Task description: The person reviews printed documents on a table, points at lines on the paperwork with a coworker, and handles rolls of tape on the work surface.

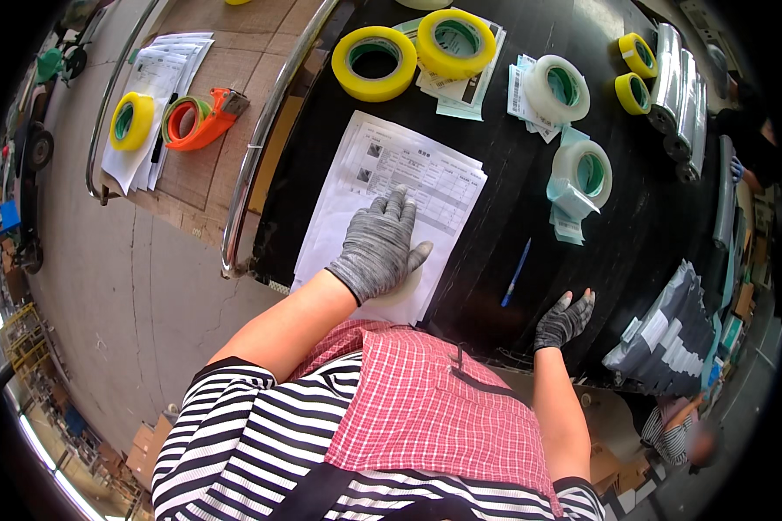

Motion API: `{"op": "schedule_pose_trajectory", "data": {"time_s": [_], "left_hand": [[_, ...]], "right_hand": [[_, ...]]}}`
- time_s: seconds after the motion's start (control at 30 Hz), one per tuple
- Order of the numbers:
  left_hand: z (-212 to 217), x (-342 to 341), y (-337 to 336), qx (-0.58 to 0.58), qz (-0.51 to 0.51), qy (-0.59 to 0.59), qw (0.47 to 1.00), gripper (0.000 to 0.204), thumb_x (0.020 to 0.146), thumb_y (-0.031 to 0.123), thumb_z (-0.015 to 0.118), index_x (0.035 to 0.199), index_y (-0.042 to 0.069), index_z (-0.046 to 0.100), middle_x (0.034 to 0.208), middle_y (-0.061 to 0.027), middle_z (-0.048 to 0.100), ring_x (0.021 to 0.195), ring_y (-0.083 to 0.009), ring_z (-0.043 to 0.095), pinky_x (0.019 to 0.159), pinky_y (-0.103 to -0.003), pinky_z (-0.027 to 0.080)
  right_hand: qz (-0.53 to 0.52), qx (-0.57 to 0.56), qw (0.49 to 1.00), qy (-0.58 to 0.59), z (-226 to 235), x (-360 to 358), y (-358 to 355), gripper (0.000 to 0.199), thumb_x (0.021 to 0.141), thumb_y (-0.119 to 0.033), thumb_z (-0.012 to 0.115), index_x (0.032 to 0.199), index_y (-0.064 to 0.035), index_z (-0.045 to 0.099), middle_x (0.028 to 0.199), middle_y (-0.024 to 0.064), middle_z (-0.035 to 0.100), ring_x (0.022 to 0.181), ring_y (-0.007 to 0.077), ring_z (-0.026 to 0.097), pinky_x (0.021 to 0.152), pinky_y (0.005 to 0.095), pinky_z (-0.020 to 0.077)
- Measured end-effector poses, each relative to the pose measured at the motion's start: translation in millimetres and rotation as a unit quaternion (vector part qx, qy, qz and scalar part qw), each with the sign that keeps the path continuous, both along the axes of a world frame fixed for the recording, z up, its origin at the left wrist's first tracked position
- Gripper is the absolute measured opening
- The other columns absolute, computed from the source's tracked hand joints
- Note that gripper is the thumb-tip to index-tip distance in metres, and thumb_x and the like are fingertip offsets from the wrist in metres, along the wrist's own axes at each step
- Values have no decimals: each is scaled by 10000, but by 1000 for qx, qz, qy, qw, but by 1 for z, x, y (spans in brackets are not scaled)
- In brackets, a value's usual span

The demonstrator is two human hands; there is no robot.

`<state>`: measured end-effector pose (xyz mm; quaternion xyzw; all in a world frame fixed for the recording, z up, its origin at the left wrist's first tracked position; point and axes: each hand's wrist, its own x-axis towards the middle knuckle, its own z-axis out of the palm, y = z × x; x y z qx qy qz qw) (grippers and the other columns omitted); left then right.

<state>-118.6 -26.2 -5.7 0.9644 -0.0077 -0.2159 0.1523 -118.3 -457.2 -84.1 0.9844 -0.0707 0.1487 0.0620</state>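
Observation:
My left hand (380,246), in a grey knit glove, lies flat with fingers spread on a stack of white printed sheets (426,178) on the black table (495,139). My right hand (565,319), gloved the same way, rests open on the table's near edge and holds nothing. A blue pen (515,273) lies on the table between the two hands, just above the right one.
Yellow tape rolls (374,62) and white tape rolls (582,171) sit on paper slips further back. Grey packets (669,334) are stacked at the right. A side cart (191,174) at left carries papers, a yellow roll and an orange tape dispenser (202,120). Another person (682,434) is at lower right.

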Motion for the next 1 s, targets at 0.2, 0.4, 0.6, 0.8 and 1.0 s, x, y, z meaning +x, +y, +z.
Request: {"op": "schedule_pose_trajectory", "data": {"time_s": [0.2,0.4,0.6,0.8,1.0], "left_hand": [[-1,7,-2,15,-5,-14,1000,791,981,570,456,1498,-25,386,1567,-268,334,1414,-396,380,1136,-460,348],[4,17,-2,6,-10,32,999,821,982,574,458,1525,-28,332,1588,-280,281,1448,-402,329,1161,-454,320],[0,17,-2,-2,-9,15,1000,836,984,574,453,1528,-45,312,1588,-291,267,1474,-408,279,1193,-452,273],[-3,17,-2,-4,-11,11,1000,837,983,569,460,1526,-50,314,1584,-298,268,1474,-421,272,1198,-452,265],[-2,17,-1,-8,-11,11,1000,839,978,570,464,1527,-46,314,1585,-297,267,1473,-422,273,1196,-452,268]], "right_hand": [[-2,-2,1000,0,0,0,1,501,1013,-299,527,1405,7,473,1456,191,490,1360,341,458,1142,445,354],[-3,1,1000,-5,1,1,2,492,1010,-294,531,1394,10,482,1449,193,496,1354,343,466,1137,446,361],[6,-2,1000,-12,1,1,2,489,1010,-292,530,1390,14,487,1439,198,506,1346,348,475,1132,448,369],[4,-2,1000,-7,2,1,3,493,1011,-295,526,1391,16,486,1441,202,504,1343,352,478,1130,452,371],[5,3,1000,-6,0,1,1,492,1013,-294,519,1394,16,484,1446,202,500,1348,352,470,1135,454,363]]}}
